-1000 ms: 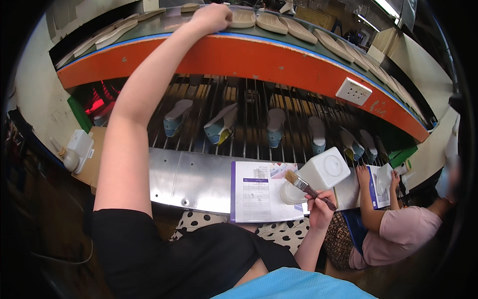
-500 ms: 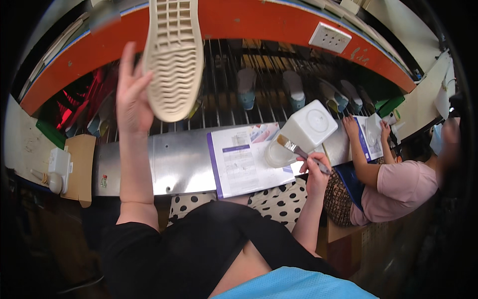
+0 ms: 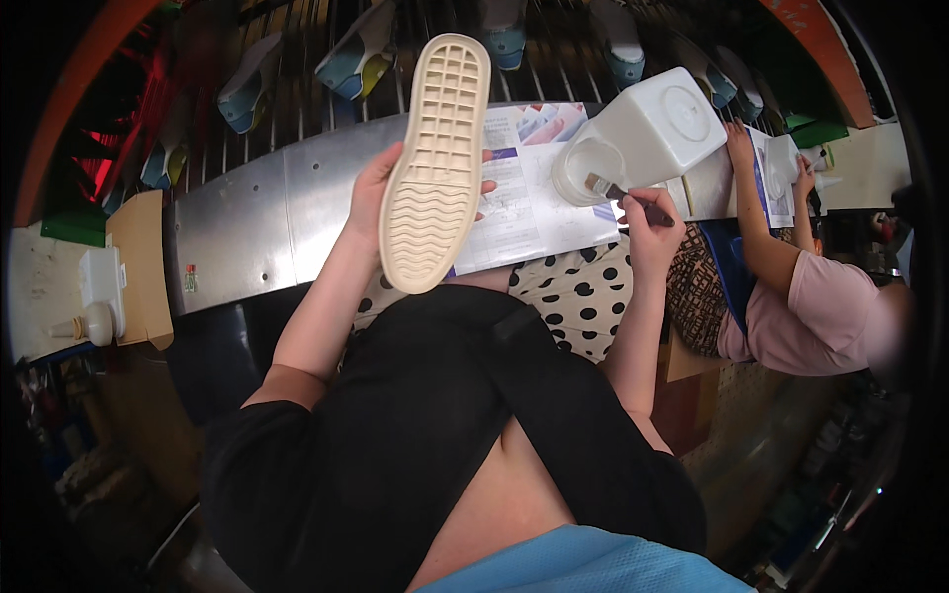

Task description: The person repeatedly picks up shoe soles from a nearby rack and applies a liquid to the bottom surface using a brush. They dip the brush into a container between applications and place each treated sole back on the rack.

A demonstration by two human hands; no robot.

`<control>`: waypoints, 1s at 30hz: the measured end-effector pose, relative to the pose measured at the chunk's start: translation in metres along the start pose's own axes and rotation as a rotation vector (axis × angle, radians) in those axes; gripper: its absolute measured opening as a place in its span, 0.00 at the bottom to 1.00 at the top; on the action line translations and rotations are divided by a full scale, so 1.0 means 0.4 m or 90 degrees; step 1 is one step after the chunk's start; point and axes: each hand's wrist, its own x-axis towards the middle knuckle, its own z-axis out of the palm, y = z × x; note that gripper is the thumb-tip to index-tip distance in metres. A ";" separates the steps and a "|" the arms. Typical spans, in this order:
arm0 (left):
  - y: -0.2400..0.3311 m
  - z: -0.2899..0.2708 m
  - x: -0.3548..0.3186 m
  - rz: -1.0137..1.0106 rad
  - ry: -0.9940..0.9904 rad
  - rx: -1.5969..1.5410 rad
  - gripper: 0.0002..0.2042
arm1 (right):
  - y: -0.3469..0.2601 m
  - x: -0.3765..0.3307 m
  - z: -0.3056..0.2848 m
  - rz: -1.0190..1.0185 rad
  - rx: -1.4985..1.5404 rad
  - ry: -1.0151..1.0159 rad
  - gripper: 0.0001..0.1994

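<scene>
My left hand (image 3: 370, 203) is wrapped round a cream shoe sole (image 3: 433, 178), held up in front of me with its grid and wavy tread showing. Fingertips appear past the sole's right edge; the palm is partly behind it. In my right hand (image 3: 654, 229) is a flat paintbrush (image 3: 597, 185), gripped by its dark handle. Its bristles are inside the round clear mouth of a white plastic container (image 3: 654, 128), which lies tilted over a printed sheet (image 3: 534, 222) on the metal ledge. Whether liquid is inside cannot be made out.
Shoes (image 3: 358, 49) with blue parts sit on metal rollers (image 3: 297, 119) beyond the steel ledge (image 3: 247, 217). A cardboard piece (image 3: 140, 267) and a white bottle (image 3: 99, 296) stand at left. On the right, a person in pink (image 3: 816, 306) handles another white container (image 3: 781, 163).
The sole has come down and nearer to me, and my left hand's fingers have closed round it. My right hand has lowered the brush's bristles into the container's mouth. The view has tilted downward.
</scene>
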 end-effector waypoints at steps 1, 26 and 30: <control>-0.011 -0.002 0.005 -0.017 0.043 -0.042 0.34 | 0.010 0.007 0.018 -0.010 -0.003 0.002 0.04; -0.067 -0.045 0.062 -0.126 0.087 -0.063 0.33 | 0.031 -0.075 -0.021 -0.047 0.200 0.048 0.06; -0.064 -0.051 0.059 -0.142 0.083 -0.081 0.33 | 0.109 -0.068 -0.014 0.360 0.644 0.186 0.08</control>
